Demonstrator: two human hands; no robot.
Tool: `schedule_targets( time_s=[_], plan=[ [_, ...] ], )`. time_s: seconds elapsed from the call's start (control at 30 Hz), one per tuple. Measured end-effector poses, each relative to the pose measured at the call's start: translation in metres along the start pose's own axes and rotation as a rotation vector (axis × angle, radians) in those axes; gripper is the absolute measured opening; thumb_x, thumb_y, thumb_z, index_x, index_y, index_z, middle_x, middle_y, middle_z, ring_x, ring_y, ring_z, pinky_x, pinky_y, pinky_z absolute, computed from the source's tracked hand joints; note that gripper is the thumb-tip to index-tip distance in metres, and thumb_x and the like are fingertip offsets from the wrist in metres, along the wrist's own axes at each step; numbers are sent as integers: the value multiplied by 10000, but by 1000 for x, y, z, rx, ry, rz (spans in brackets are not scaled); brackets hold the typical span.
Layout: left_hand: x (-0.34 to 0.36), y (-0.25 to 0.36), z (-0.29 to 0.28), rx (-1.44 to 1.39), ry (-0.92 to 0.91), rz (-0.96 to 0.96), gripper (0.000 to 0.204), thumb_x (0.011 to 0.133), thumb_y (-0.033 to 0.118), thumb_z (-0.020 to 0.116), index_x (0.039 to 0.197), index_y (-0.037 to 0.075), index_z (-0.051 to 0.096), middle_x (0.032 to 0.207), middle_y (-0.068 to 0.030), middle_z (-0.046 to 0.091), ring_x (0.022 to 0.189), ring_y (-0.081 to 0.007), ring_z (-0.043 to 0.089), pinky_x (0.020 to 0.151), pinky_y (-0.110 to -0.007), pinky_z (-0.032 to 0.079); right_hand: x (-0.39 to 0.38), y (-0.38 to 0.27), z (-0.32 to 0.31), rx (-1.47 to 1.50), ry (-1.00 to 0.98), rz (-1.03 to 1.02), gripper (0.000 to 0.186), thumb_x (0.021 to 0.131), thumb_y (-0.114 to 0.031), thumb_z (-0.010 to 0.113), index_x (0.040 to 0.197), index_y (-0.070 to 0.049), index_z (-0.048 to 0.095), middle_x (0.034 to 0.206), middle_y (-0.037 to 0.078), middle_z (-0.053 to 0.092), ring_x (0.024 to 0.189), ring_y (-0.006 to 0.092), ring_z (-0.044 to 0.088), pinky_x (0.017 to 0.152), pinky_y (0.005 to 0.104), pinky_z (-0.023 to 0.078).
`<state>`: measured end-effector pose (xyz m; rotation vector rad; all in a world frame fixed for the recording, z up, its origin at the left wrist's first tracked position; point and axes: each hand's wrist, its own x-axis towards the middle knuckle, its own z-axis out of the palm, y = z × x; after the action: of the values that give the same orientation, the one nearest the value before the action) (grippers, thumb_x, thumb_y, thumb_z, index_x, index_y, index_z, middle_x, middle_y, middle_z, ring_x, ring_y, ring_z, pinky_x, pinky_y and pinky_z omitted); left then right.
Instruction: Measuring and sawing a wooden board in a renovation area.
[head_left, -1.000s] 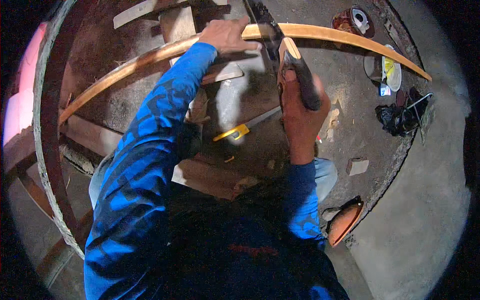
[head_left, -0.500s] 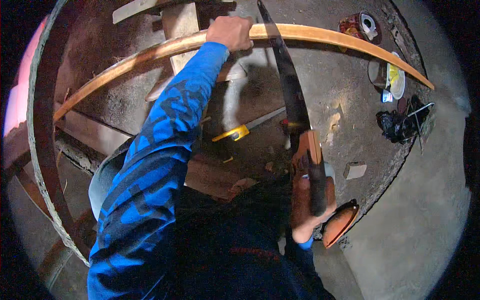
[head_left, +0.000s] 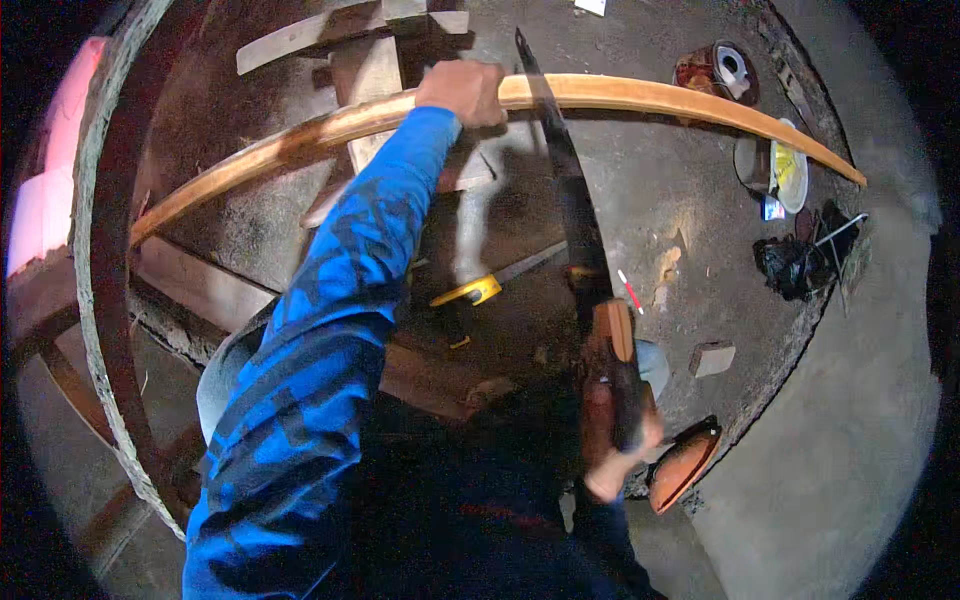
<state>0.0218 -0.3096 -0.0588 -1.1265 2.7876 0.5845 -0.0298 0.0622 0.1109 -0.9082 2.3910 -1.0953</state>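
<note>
My left hand (head_left: pixel 462 92) is closed over a long pale wooden strip (head_left: pixel 620 93) that spans the far part of the view from left to right. In my right hand (head_left: pixel 612 440), smeared by motion, is the wooden handle (head_left: pixel 614 335) of a handsaw. Its long dark blade (head_left: pixel 575 195) points away from me and crosses the strip a little right of my left hand. Whether the teeth have entered the wood cannot be made out. A yellow-handled square (head_left: pixel 480 291) with a metal blade lies on the floor between my arms. Right of the saw lies a red and white pen (head_left: pixel 630 291).
Boards (head_left: pixel 368 75) lie under and beyond the strip. At the far right stand a rusty tin (head_left: pixel 718 72) and a container with a white plate (head_left: pixel 792 180). A black plastic bag (head_left: pixel 785 268), a small block (head_left: pixel 712 359) and an orange dish (head_left: pixel 685 470) lie nearer.
The whole view has shifted, so the scene sits lower. My right hand and the saw handle have come slightly toward me, and the pen now shows. My left hand keeps its hold.
</note>
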Motion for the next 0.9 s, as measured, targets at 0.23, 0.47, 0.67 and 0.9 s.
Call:
schedule_targets(
  time_s=[0.23, 0.47, 0.67, 0.9],
  plan=[
    [10, 12, 0, -3, -3, 38, 474, 675, 381, 746, 1010, 59, 653, 928, -218, 675, 885, -376, 659, 777, -466, 529, 156, -22, 120, 68, -70, -170, 163, 845, -181, 670, 906, -40, 617, 744, 137, 643, 644, 246, 612, 604, 335, 481],
    [-3, -5, 3, -21, -19, -30, 484, 666, 375, 737, 1031, 67, 653, 926, -221, 673, 878, -382, 659, 768, -473, 532, 18, 3, 28, -95, -6, 83, 205, 817, -186, 743, 901, -12, 676, 814, 97, 692, 682, 128, 613, 610, 297, 495],
    [-2, -5, 2, -2, -15, -47, 464, 672, 377, 733, 1001, 60, 654, 915, -221, 674, 868, -385, 657, 776, -469, 530, 85, 3, 76, 32, -2, -165, 161, 825, -187, 695, 859, -46, 626, 687, 125, 605, 576, 225, 578, 544, 363, 462],
    [7, -8, 5, 1, 15, -43, 440, 658, 359, 729, 983, 70, 663, 902, -216, 675, 864, -385, 655, 765, -469, 529, 122, -5, 123, 26, -41, -171, 139, 827, -182, 684, 871, -61, 633, 714, 121, 625, 612, 242, 601, 560, 355, 464]
  ],
)
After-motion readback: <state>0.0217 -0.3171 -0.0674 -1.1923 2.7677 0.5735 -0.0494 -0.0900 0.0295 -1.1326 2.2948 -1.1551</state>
